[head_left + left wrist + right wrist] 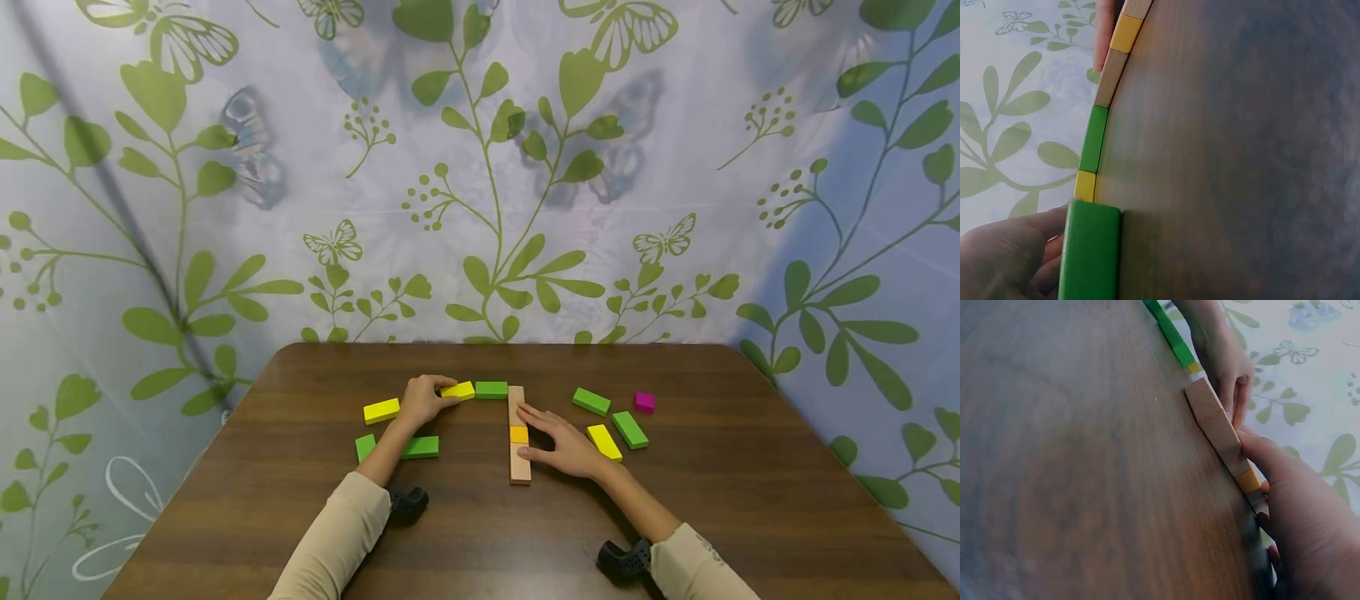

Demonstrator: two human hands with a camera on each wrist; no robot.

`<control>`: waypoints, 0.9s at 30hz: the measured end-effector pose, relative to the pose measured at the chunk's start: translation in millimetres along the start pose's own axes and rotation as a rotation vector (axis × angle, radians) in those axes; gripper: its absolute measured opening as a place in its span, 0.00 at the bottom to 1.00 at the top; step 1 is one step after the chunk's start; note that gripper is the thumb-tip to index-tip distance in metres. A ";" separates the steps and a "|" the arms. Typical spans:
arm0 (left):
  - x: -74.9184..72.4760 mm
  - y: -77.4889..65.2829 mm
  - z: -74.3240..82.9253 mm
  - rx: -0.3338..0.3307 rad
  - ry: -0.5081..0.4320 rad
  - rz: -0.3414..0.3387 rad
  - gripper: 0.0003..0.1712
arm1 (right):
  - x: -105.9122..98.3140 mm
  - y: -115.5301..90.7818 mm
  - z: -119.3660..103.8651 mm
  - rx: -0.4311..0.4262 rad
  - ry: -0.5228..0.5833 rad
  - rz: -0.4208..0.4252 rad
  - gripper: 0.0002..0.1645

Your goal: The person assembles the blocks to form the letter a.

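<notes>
My left hand [425,400] pinches the left end of a yellow block [460,390], whose right end meets a green block [491,390]. To the right of that green block, a line of blocks runs toward me: a plain wood block [516,397], an orange block [518,434] and another plain wood block [520,467]. My right hand [566,446] touches the right side of this line, fingers fairly straight at the far wood block and thumb at the near one. The right wrist view shows that thumb against the wood block [1219,434]. In the left wrist view, a green block [1091,250] partly hides my left fingers.
On the left lie a yellow block [381,411] and green blocks [422,447], partly behind my forearm. On the right are green blocks [629,430], a yellow block [604,442] and a magenta block [644,402]. A patterned curtain [495,208] hangs behind the brown table [465,533].
</notes>
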State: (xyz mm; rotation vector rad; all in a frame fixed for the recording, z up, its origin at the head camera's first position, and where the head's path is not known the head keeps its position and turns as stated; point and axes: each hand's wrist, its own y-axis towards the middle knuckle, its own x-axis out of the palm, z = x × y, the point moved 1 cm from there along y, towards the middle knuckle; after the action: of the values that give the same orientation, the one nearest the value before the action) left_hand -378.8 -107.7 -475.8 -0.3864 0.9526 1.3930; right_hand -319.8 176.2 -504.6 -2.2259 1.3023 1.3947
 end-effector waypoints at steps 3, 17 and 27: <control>0.5 -1.4 1.2 0.010 -0.003 -0.002 0.19 | -0.4 -1.2 0.8 0.001 -0.006 -0.005 0.45; -6.6 -8.6 1.1 0.062 -0.029 0.002 0.27 | -3.2 -4.7 -1.1 -0.005 -0.004 -0.016 0.45; -57.6 -29.8 -31.6 0.058 -0.073 0.082 0.28 | -2.3 -3.6 -1.5 -0.023 -0.003 -0.010 0.44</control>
State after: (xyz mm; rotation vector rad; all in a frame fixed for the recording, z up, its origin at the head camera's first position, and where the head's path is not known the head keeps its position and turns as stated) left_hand -355.5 -174.2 -460.0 -0.2538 0.9550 1.4404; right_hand -316.5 178.8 -502.8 -2.2412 1.2793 1.4163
